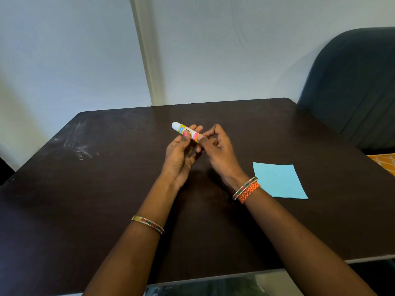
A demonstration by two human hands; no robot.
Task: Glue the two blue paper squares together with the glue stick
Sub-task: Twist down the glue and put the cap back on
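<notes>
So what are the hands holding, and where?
The white glue stick with a yellow-pink label: left hand grips its middle, right hand pinches its near end.

— What's worn on the arms?
— Both forearms are bare, no sleeves. The left arm carries a thin gold bangle (148, 224) with red and green patterning.
— And the right?
— A similar patterned bangle (245, 187), with a braided orange wristband (249, 192) touching it.

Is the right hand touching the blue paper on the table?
Apart. The head view shows the right hand raised at the glue stick, with bare dark table between it and the blue paper.
</notes>
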